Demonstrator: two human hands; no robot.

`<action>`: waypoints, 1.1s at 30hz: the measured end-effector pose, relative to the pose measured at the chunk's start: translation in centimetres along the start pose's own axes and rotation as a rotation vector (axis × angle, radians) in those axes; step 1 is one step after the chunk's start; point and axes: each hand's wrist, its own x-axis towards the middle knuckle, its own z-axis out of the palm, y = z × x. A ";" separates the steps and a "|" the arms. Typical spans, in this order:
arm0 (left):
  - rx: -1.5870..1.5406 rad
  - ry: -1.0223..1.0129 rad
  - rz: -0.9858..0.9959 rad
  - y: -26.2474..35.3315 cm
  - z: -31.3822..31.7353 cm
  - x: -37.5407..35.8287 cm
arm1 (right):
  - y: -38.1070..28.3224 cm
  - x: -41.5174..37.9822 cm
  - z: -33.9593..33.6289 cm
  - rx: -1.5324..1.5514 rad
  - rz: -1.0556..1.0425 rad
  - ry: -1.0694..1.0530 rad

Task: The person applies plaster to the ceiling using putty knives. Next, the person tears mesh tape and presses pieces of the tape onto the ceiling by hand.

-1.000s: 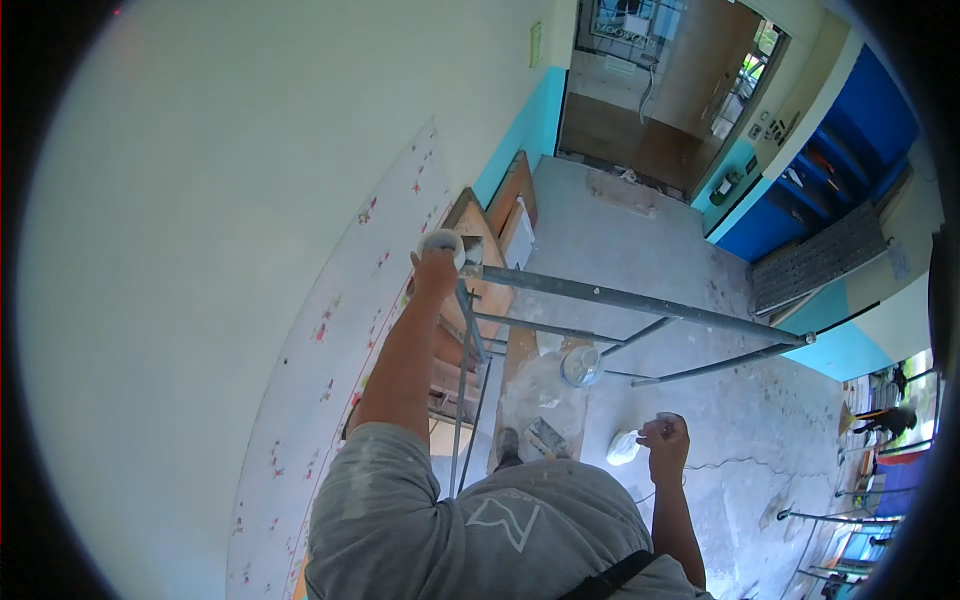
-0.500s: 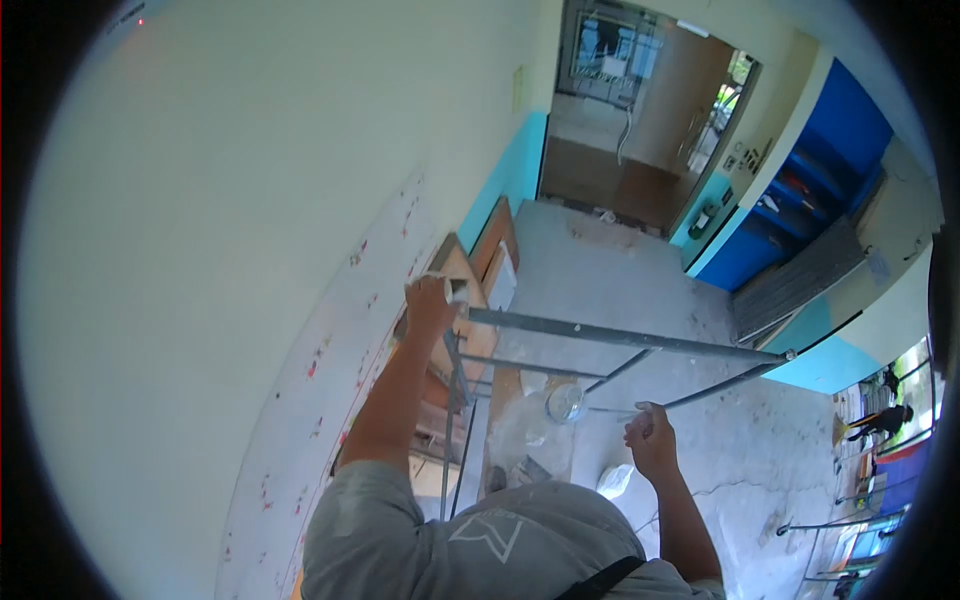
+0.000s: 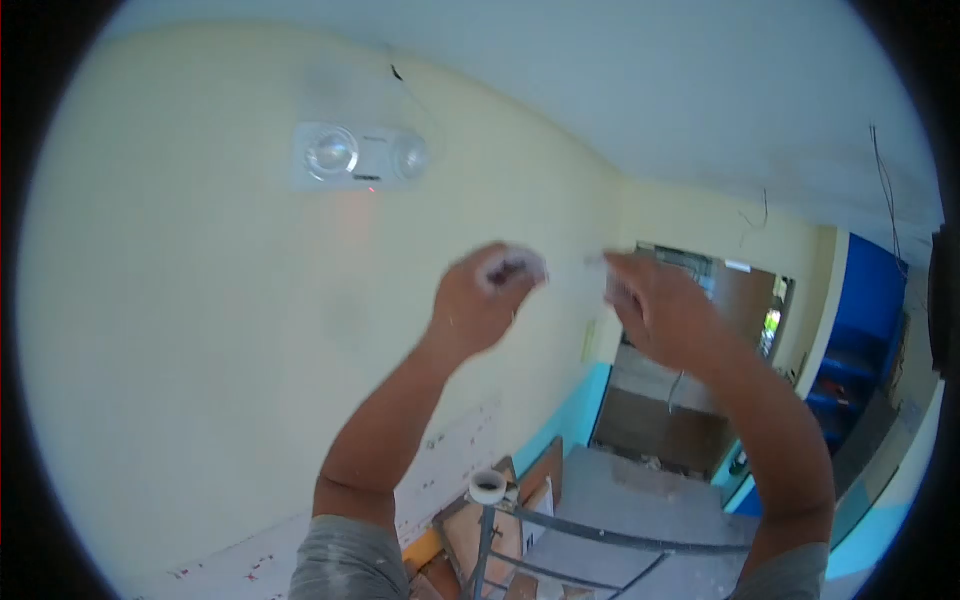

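Translucent material (image 3: 531,260), pale and blurred, is in the left hand (image 3: 474,302), raised near the middle of the scene before a cream wall (image 3: 180,320). I would judge it light, thin and limp, perhaps plastic film, apt to crease or cling more than to break; a loose edge seems the best place to take hold, pinched between thumb and finger. Moving left to right, a white twin-lamp fixture (image 3: 366,158) hangs high on the wall, and a white panel with small red marks (image 3: 240,560) runs low along it. Next, the left hand is curled, fingers and thumb closed around the material, whose pale rim circles a dark hollow. Well below that hand, a white tape roll (image 3: 488,497) sits at the near left corner of a grey metal frame (image 3: 590,533), with wooden boards (image 3: 485,545) close by. Farther right, the right hand (image 3: 665,305) is raised level with the left and apart from it, forefinger reaching left, the other fingers bent; blur hides the fingertips, so I cannot tell whether it grips any of the material. Beyond it stands a far doorway (image 3: 660,425), and at far right, blue shelves (image 3: 862,320).
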 end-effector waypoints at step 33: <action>0.815 0.779 0.720 19.8 -15.5 28.3 | 1.5 27.1 -16.5 -0.117 -0.066 0.727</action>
